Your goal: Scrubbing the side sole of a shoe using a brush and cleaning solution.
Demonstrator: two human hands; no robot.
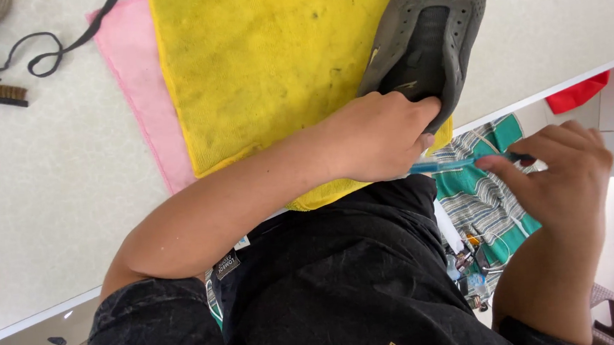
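The grey sneaker (430,33) lay on a stained yellow cloth (265,75) over a pink cloth (134,76), near the edge of the white table (53,195). It looked light and soft-sided, stiffer at the sole, so the heel collar seemed the best place to take hold. The left hand (383,136) was closed around that heel rim, fingers curled into the opening. The right hand (559,171), just off the table edge beside the shoe, pinched a slim blue brush handle (455,163) between its fingertips. A small wire brush (0,94) and a black lace (43,46) lay well apart.
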